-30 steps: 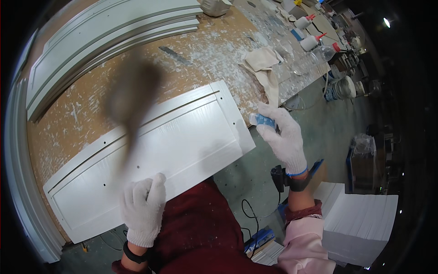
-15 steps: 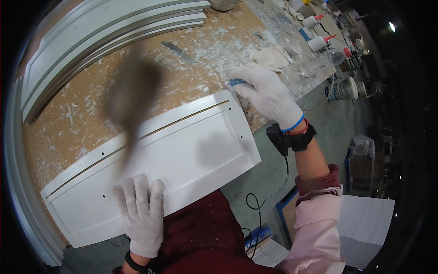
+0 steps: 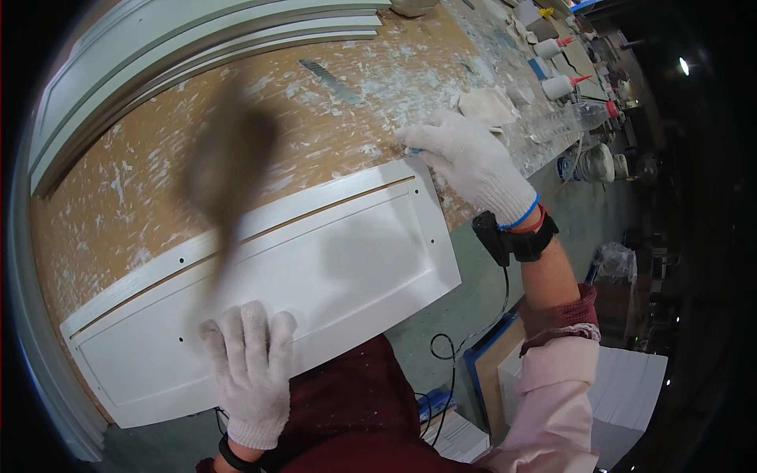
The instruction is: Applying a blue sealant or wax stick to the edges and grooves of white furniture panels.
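1. The left hand [image 3: 251, 370] wears a white knit glove. It lies flat, fingers spread wide, pressing on the near edge of the white panel [image 3: 315, 268]. It holds nothing.
2. The right hand [image 3: 473, 162] also wears a white glove. Its arm reaches out long to the far right corner of the panel. Its fingers are curled around a small blue thing [image 3: 415, 150] that touches that corner. Most of the blue thing is hidden, so I cannot tell what it is.
3. The panel is long, flat and smooth, with a sunk middle, a thin groove and small round holes. It lies on the desk [image 3: 158, 181], tilted, with its near edge hanging over.
4. The desk top is brown and rough, with white splashes all over.
5. A crumpled cloth [image 3: 489, 104] lies near the right hand.
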The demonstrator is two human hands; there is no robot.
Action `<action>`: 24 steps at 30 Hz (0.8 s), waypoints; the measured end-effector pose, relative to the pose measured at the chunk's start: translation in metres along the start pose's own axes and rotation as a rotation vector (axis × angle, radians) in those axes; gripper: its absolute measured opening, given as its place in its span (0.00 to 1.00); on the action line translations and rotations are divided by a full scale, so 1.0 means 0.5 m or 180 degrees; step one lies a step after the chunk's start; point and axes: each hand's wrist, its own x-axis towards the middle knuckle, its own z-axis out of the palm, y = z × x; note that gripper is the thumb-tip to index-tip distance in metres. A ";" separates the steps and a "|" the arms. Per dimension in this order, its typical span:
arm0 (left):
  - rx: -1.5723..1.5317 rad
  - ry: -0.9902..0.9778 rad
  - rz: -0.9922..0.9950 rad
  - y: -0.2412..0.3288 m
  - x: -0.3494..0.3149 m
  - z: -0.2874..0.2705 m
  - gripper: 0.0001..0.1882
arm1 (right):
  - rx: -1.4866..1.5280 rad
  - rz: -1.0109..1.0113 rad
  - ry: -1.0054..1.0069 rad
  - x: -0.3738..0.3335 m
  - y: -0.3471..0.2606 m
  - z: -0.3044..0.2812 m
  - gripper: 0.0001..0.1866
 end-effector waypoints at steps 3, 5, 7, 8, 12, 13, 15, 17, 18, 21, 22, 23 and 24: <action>0.0025 0.0080 0.0013 -0.001 0.000 0.002 0.17 | -0.0113 -0.0094 -0.0032 0.000 0.011 0.005 0.17; 0.0013 0.0051 0.0008 0.000 -0.001 0.003 0.17 | -0.0334 -0.0170 0.0190 0.003 0.014 0.007 0.17; 0.0023 0.0046 0.0008 -0.001 0.000 0.003 0.17 | -0.0205 -0.0146 0.0122 0.000 0.000 -0.001 0.17; 0.0036 0.0039 0.0011 -0.002 -0.002 0.002 0.16 | -0.0072 -0.0120 0.0055 -0.001 -0.007 -0.003 0.17; 0.0016 0.0017 0.0004 -0.001 -0.001 0.004 0.16 | -0.0126 -0.0114 0.0044 -0.003 0.009 0.004 0.18; -0.0003 -0.0002 -0.0007 0.000 -0.003 0.005 0.16 | -0.0062 -0.0124 0.0047 -0.001 0.016 0.004 0.18; -0.0023 -0.0021 -0.0018 0.000 -0.002 0.006 0.15 | 0.0002 -0.0132 0.0049 -0.002 0.016 0.006 0.18; 0.0005 0.0029 -0.0027 0.001 -0.002 0.002 0.15 | -0.0098 -0.0226 0.0217 -0.011 -0.001 0.012 0.15; -0.0001 0.0022 -0.0023 0.002 -0.003 0.001 0.15 | -0.0095 -0.0219 0.0210 -0.012 0.005 0.011 0.15; 0.0014 0.0049 -0.0023 -0.002 -0.001 0.002 0.16 | -0.0459 -0.0166 0.0144 -0.008 0.021 0.012 0.15; 0.0009 0.0046 -0.0011 0.000 -0.002 0.002 0.16 | -0.0320 -0.0130 0.0281 -0.013 0.017 0.013 0.15; 0.0004 0.0042 0.0001 0.002 -0.002 0.003 0.16 | -0.0181 -0.0094 0.0417 -0.016 0.013 0.013 0.15; 0.0004 0.0047 -0.0009 0.003 0.000 0.003 0.16 | -0.0186 -0.0104 0.0417 -0.015 0.009 0.010 0.15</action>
